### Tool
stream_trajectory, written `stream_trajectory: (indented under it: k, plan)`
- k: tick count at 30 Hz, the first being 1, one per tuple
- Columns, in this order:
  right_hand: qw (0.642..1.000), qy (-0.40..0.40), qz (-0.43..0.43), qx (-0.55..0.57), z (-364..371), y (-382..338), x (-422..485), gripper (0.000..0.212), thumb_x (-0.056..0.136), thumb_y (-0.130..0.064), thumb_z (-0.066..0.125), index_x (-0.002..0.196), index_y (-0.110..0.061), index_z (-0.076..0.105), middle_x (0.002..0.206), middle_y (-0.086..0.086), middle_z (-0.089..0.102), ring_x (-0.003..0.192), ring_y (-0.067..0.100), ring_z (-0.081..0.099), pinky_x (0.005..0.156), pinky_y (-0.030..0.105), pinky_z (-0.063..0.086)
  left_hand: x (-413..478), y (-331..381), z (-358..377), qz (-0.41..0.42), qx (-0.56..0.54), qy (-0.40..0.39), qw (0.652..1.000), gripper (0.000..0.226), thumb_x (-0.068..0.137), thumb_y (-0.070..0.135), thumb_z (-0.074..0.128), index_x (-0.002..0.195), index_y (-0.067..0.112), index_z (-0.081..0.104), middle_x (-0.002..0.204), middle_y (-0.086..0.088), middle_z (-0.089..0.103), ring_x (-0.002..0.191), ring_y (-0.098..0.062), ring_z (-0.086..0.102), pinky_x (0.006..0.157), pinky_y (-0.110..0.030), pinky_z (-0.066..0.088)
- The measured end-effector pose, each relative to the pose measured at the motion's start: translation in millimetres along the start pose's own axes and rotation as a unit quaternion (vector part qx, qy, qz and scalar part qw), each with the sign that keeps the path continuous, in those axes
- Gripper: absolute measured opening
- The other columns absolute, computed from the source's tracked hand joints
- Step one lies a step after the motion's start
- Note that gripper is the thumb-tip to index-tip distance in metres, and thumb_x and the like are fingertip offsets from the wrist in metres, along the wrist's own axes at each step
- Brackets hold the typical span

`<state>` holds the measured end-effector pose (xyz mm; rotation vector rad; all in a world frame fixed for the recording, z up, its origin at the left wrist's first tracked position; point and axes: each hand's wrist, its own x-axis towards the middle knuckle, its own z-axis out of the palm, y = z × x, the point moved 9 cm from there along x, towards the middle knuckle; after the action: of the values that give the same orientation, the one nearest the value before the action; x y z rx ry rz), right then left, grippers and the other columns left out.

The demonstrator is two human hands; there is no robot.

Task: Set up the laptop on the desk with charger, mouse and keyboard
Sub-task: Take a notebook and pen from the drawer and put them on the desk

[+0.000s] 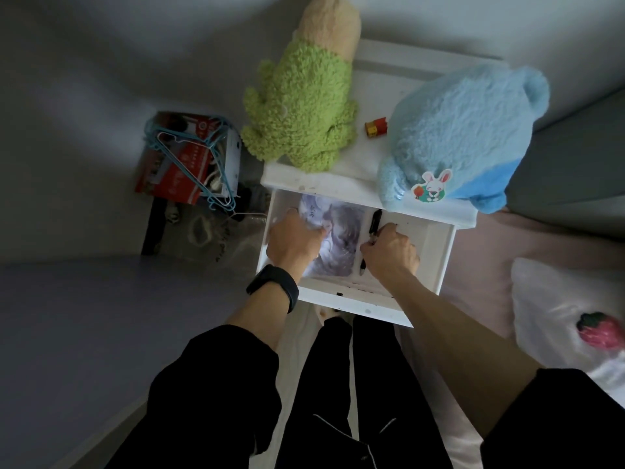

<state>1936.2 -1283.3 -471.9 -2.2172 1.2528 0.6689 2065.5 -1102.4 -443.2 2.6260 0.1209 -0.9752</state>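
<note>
A white nightstand point(345, 184) carried a blue plush point(466, 137) and a green plush point(304, 106). In its open drawer point(436, 255), the left hand point(294, 242) pressed flat on a printed picture point(341, 245); the right hand point(389, 253) was curled around a black pen point(373, 225). No laptop, charger, mouse or keyboard showed.

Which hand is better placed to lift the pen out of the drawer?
Right. The right hand already lies over the black pen in the drawer, fingers curled beside it. The left hand rests on the printed picture, on the far side from the pen.
</note>
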Motion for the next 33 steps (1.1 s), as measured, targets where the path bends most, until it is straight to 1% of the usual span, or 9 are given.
stream_trajectory:
  k: [4,6,9,11,15,20,26,30,33]
  plan:
    - [0.996,-0.036,0.052,0.056,1.3,11.0,-1.1,0.027,0.085,-0.028,0.062,0.104,-0.010,0.057,0.091,0.009,0.057,0.089,0.032,0.057,0.074,0.033,0.043,-8.5,1.6,-13.1,0.001,0.004,-0.027,1.000,0.053,0.082,0.052,0.068,0.116,0.013,0.058,0.115,-0.007,0.066,0.102,-0.030,0.063,0.079,-0.037,0.054]
    - [0.987,-0.069,0.094,0.113,1.8,22.0,-2.3,0.035,0.075,-0.036,0.064,0.096,-0.009,0.065,0.085,0.007,0.067,0.082,0.028,0.061,0.071,0.030,0.049,-13.9,3.3,-20.5,-0.003,0.008,-0.036,0.999,0.048,0.086,0.045,0.067,0.117,0.009,0.059,0.116,-0.009,0.065,0.103,-0.032,0.063,0.076,-0.033,0.052]
    - [0.955,-0.118,0.138,0.237,-2.3,33.2,-15.9,0.030,0.073,-0.034,0.064,0.079,-0.006,0.073,0.058,0.004,0.069,0.055,0.021,0.065,0.053,0.025,0.048,-24.8,5.2,-28.9,-0.015,-0.010,-0.063,0.998,0.035,0.086,0.039,0.066,0.104,0.010,0.056,0.108,-0.008,0.064,0.094,-0.030,0.062,0.076,-0.034,0.053]
    - [0.925,-0.144,0.157,0.314,-7.3,38.9,-31.1,0.023,0.073,-0.025,0.066,0.073,-0.003,0.072,0.052,0.004,0.062,0.042,0.019,0.056,0.042,0.020,0.040,-34.3,5.7,-36.7,-0.032,-0.029,-0.081,0.996,0.041,0.087,0.035,0.066,0.115,0.007,0.056,0.116,-0.011,0.063,0.097,-0.030,0.062,0.074,-0.031,0.049]
    - [0.886,-0.142,0.174,0.406,-28.7,55.5,-65.2,0.011,0.075,-0.018,0.066,0.070,-0.008,0.068,0.060,0.005,0.061,0.048,0.019,0.051,0.043,0.020,0.043,-62.1,1.4,-61.5,-0.059,-0.060,-0.110,0.990,0.060,0.086,0.033,0.069,0.132,0.000,0.051,0.125,-0.013,0.060,0.099,-0.028,0.061,0.073,-0.031,0.045]
    - [0.878,-0.174,0.151,0.420,-34.5,61.2,-112.5,0.010,0.083,-0.019,0.070,0.077,-0.011,0.070,0.069,0.005,0.059,0.055,0.019,0.052,0.052,0.025,0.051,-111.1,-31.2,-95.9,-0.050,-0.118,-0.126,0.984,0.039,0.079,0.038,0.074,0.105,0.009,0.070,0.108,-0.010,0.070,0.096,-0.029,0.066,0.086,-0.039,0.055]
    - [0.869,-0.250,0.098,0.416,7.7,55.8,-159.7,0.013,0.094,-0.013,0.060,0.081,-0.012,0.058,0.063,0.009,0.051,0.043,0.018,0.046,0.046,0.024,0.038,-182.1,-102.2,-94.4,-0.117,-0.328,-0.075,0.934,0.015,0.079,0.018,0.078,0.089,0.016,0.066,0.107,-0.015,0.071,0.085,-0.023,0.068,0.083,-0.039,0.055]
    - [0.848,-0.278,0.160,0.423,50.4,65.8,-170.5,0.016,0.099,-0.016,0.060,0.085,-0.009,0.057,0.065,0.007,0.055,0.044,0.016,0.056,0.043,0.027,0.045,-218.2,-168.1,-62.1,-0.208,-0.373,0.000,0.904,0.062,0.050,0.053,0.077,0.103,0.022,0.070,0.102,-0.001,0.075,0.090,-0.023,0.072,0.088,-0.047,0.057]
    - [0.829,-0.291,0.201,0.433,82.5,71.6,-171.9,0.022,0.100,-0.023,0.060,0.086,-0.007,0.058,0.071,0.009,0.059,0.057,0.022,0.058,0.056,0.033,0.050,-253.6,-182.2,-48.6,-0.259,-0.406,0.047,0.875,0.048,0.059,0.048,0.077,0.099,0.023,0.068,0.099,0.003,0.073,0.089,-0.020,0.071,0.087,-0.044,0.057]
